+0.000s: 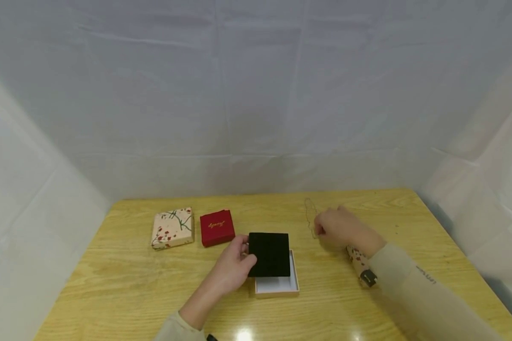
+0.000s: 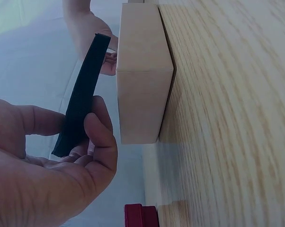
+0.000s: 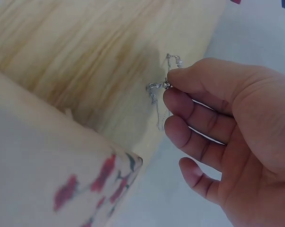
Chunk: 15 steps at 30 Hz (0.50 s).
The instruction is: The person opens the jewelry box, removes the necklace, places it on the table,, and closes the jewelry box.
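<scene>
My left hand (image 1: 232, 266) pinches a thin square black pad (image 1: 269, 255) by its left edge, thumb on one face and fingers on the other. The pad is tilted above an open box (image 1: 277, 294) with pale sides and a white inside, covering part of it from the head view. To the right, my right hand (image 1: 345, 229) pinches a thin silver chain (image 3: 154, 90) between thumb and forefinger. The rest of the chain trails away from the fingertips toward the back of the table; whether it has a pendant cannot be made out.
A cream box lid or box with red flowers (image 1: 172, 229) lies at the left. Beside it sits a small red box (image 1: 217, 228) with gold lettering. Under my right forearm lies a flower-patterned object (image 1: 357, 261) with a black end, partly hidden. White cloth (image 1: 256, 94) hangs behind the wooden table.
</scene>
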{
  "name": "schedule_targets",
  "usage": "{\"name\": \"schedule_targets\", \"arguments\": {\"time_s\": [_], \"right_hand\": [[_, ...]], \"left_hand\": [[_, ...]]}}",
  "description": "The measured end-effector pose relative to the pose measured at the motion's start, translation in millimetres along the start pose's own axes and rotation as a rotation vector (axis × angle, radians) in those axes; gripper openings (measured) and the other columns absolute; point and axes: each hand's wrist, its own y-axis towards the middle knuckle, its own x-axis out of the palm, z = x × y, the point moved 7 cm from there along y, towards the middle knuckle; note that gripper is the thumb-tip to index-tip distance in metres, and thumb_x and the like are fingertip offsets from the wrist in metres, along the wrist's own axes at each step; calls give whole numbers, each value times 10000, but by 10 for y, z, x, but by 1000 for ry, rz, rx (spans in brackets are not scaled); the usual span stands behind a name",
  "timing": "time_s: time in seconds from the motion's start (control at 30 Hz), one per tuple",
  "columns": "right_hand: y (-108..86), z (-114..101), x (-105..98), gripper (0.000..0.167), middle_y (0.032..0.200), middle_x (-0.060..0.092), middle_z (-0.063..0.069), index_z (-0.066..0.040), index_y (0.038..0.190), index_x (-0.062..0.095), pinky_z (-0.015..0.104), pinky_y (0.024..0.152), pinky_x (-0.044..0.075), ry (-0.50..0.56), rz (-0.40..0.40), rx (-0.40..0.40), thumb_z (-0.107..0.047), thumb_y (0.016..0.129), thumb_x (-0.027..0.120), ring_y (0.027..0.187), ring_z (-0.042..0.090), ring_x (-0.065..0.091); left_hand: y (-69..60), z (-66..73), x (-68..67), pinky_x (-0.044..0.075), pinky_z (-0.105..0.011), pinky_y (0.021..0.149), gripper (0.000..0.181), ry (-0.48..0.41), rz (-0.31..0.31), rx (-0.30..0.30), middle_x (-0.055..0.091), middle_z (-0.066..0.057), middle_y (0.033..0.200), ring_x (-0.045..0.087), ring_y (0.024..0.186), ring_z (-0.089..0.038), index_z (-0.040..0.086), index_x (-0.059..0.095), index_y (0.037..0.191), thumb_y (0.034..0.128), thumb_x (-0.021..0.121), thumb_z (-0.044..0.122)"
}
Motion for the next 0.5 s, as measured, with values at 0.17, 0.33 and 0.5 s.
{"name": "schedule_targets", "arguments": {"time_s": [0.17,0.33,0.5], "right_hand": [[-15,-42,8,214,729,587,-114,-208,808,667,719,1056,398,4,-8,5,-49,939,727,661,104,509],[-29,-88,6,232,710,567,-112,-208,783,653,685,1032,427,0,-20,4,-42,924,736,649,108,493],[-35,-126,23,247,696,576,-136,-227,760,658,628,959,468,-39,-8,-20,-71,904,784,645,81,503]], "left_hand": [[-3,4,3,425,-627,1132,583,-2,0,-4,463,-329,1550,502,1400,-464,-70,390,1553,1039,567,139],[-7,15,7,423,-631,1131,584,-7,-4,-3,458,-332,1552,500,1400,-466,-71,387,1554,1039,566,139],[-7,18,3,421,-629,1134,569,-6,-3,-1,464,-328,1549,505,1396,-460,-65,397,1549,1044,561,139]]}}
